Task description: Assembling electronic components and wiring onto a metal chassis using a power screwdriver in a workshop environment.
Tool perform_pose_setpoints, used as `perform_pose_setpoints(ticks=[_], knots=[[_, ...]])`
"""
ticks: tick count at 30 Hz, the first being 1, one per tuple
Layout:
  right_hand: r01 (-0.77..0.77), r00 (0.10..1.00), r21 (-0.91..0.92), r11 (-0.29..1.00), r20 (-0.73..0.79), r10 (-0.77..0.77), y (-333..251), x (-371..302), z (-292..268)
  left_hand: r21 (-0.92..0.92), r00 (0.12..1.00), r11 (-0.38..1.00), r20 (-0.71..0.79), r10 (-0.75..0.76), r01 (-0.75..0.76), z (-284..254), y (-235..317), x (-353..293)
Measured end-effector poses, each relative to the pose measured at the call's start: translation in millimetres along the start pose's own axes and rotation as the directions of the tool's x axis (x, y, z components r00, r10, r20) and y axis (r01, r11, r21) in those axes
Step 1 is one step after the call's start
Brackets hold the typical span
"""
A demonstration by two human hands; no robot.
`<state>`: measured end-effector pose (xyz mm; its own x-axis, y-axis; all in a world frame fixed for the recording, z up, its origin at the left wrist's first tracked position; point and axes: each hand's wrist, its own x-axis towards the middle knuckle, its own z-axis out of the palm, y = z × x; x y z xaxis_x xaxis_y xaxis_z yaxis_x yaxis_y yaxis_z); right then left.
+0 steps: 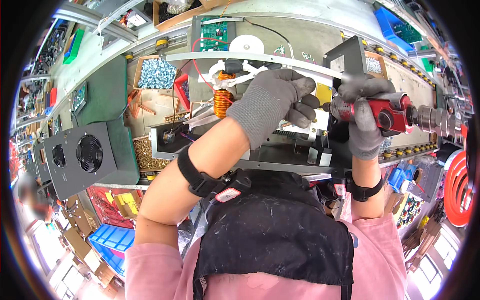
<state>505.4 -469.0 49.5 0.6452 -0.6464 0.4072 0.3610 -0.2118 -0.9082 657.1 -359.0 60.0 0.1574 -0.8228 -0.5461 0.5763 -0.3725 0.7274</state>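
In a grey knit glove, my right hand (pixel 367 117) grips a red pneumatic screwdriver (pixel 387 115) lying level, its nose pointing left. A metal fitting (pixel 435 119) sticks out of its right end. My left hand (pixel 287 97), gloved alike, has its fingers curled just left of the screwdriver's nose; whatever is in them is hidden. Both hands are over an open metal chassis (pixel 250 162). Inside it, an orange copper-wound coil (pixel 223 103) stands beside white sleeved leads (pixel 245 75). Behind my hands runs a long pale metal strip (pixel 270 61).
Boxes of silver screws (pixel 156 73) and brass-coloured fasteners (pixel 150 154) stand at left, near a dark fan panel (pixel 82 156). A green circuit board (pixel 214 36) and a white disc (pixel 246 45) lie behind the chassis. A coiled red hose (pixel 457 187) hangs at right.
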Motion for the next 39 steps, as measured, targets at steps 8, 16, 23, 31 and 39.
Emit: perform_pose_setpoints(ticks=[8, 16, 23, 31, 39], knots=[[-0.005, 0.994, 0.026, 1.0, -0.112, 0.008, -26, 3, -9, 0.04, 0.999, 0.999, -0.037, 0.029, -0.028, 9, -20, 18], [0.374, 0.927, 0.049, 0.926, -0.043, -0.372, -56, 14, -21, -0.301, 0.972, 0.932, -0.052, -0.229, 0.203, 21, -27, 26], [0.363, 0.93, 0.059, 0.93, -0.076, -0.359, -49, 14, -12, -0.397, 0.966, 0.887, 0.0, -0.257, 0.236, 28, -31, 29], [0.408, 0.909, -0.016, 0.913, 0.096, -0.405, -44, 16, -7, -0.599, 0.965, 0.765, 0.053, -0.256, 0.236, 34, -32, 32], [0.449, 0.894, -0.109, 0.887, 0.046, -0.446, -42, 11, -5, -0.651, 0.964, 0.731, 0.006, -0.267, 0.206, 39, -34, 33]])
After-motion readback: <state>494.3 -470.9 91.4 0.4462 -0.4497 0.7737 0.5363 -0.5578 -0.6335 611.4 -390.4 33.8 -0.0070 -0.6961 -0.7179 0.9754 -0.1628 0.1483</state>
